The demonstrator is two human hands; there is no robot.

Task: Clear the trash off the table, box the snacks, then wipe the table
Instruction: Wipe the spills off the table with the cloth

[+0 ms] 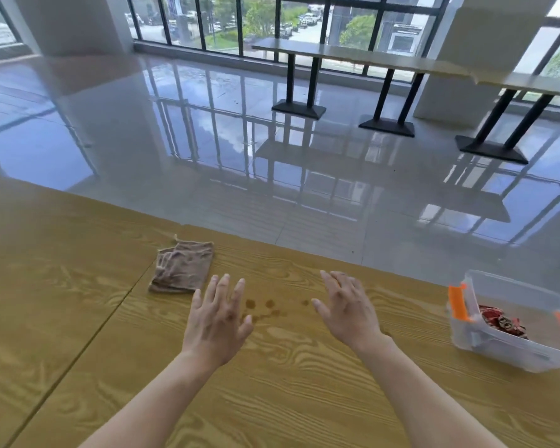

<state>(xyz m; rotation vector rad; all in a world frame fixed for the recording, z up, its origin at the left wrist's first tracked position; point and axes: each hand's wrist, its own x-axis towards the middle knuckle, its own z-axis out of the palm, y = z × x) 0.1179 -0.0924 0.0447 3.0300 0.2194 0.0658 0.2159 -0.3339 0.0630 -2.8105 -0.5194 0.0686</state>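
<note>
A folded brown cloth (182,267) lies on the wooden table (78,318), just beyond and left of my left hand (216,321). My left hand hovers over the table with fingers spread, holding nothing. My right hand (346,310) is likewise open, fingers apart. Between the two hands are several brown spill spots (265,307) on the wood. At the right edge stands a clear plastic box (511,345) with orange latches; red snack packets (501,323) lie inside it.
The table's far edge runs diagonally from upper left to right, with shiny tiled floor beyond. A seam crosses the tabletop on the left. Other tables with black pedestal legs (299,92) stand by the windows far back.
</note>
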